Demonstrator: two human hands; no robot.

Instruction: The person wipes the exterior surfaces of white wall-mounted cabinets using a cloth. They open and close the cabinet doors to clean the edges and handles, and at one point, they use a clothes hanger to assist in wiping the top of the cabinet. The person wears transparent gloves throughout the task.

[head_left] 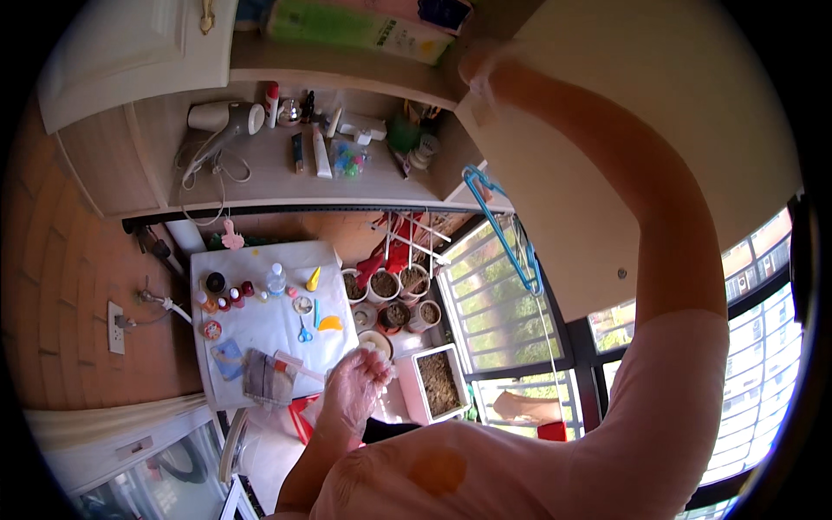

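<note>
My left hand (pixel 357 386), in a thin clear plastic glove, is held in front of my chest beside the table. Its fingers are curled in, and whatever they may hold is hidden by the crinkled film. My right arm reaches up to the cabinet. There my right hand (pixel 487 73), also covered in clear film, is at the edge of a large cream cabinet door (pixel 589 165), beside the upper shelf (pixel 347 76). Blur and the wrinkled film hide its fingers. Near it on that shelf lies a green package (pixel 347 30).
The lower shelf holds a hair dryer (pixel 227 121), tubes and bottles. A blue hanger (pixel 507 230) hangs by the door. Below, a white-covered table (pixel 260 338) bears small bottles, scissors (pixel 305 333) and a folded cloth (pixel 269 378). Soil pots (pixel 394 315) and a planter (pixel 440 381) stand beside the window.
</note>
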